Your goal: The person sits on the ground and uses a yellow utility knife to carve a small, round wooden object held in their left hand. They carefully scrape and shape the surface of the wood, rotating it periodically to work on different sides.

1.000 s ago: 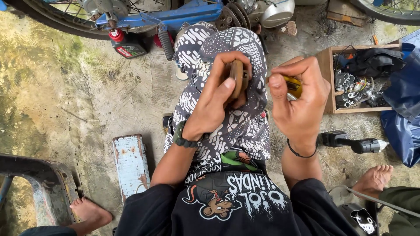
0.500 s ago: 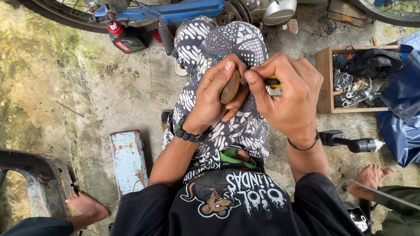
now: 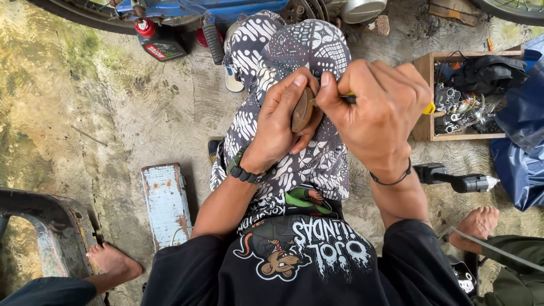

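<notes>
While both hands grip disc and tool, stained concrete lies beneath.

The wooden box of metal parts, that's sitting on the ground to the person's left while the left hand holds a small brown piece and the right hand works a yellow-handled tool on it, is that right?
Not quite: in the head view the wooden box of metal parts sits on the ground to the person's right, not left. The rest holds: the left hand holds the small brown piece, and the right hand works the yellow-handled tool on it.
</notes>
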